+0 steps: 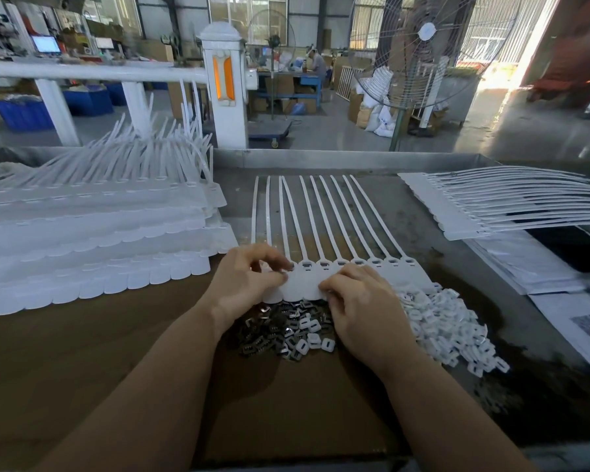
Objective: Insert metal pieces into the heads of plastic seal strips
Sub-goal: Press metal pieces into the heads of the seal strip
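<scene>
A joined row of white plastic seal strips [324,233] lies flat on the brown table [82,352], heads near the person. The left hand [249,281] pinches the row's edge to keep it steady. The right hand [361,304] curls over the heads, right above the pile of small dark metal pieces [280,328], so they are easy to reach; I cannot tell whether it holds one.

Head-worn wide view, forward-down, close over workbench [338,161]
</scene>
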Available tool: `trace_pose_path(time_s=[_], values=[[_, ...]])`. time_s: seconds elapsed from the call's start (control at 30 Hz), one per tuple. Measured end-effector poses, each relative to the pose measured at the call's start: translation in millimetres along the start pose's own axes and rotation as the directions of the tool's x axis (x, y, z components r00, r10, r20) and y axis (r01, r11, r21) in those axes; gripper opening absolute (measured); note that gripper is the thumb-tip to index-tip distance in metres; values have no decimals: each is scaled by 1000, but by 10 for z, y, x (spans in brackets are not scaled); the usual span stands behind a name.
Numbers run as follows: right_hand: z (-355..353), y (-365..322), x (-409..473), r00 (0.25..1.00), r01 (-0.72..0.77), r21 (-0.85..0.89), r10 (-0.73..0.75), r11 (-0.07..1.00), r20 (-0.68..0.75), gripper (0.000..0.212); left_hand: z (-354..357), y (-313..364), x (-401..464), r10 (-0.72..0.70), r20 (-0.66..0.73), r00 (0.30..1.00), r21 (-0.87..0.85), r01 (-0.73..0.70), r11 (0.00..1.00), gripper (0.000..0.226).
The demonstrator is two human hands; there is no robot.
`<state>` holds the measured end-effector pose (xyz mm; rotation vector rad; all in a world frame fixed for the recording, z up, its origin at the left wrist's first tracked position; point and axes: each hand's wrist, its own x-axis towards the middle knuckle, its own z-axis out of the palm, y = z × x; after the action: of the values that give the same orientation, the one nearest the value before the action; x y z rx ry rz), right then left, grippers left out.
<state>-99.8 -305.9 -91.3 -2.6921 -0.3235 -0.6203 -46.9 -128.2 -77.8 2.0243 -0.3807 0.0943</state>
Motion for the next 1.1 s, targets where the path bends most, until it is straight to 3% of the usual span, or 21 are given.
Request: trace_pose_path(time_s=[0.13,0.3,0.8,0.97,1.1], values=[[4,9,4,1000,1,18,-1,1000,-12,16,-28,87,-28,1,339,941,140,-51,989,8],[3,12,12,1000,-1,27,1,1000,-17,16,-48,97,-33,-13,425,905,220,-89,971,12],[7,11,17,1000,-2,23,3,1000,-16,15,-31,70,-31,46,435,899,211,-151,966,13],[19,18,20,1000,0,19,0,1000,-12,15,-59,31,-11,61,393,918,-3,-65,998,6],[22,14,15,1000,0,16,1,1000,-20,15,-38,-13,-19,65,245,967,-139,-31,990,4]])
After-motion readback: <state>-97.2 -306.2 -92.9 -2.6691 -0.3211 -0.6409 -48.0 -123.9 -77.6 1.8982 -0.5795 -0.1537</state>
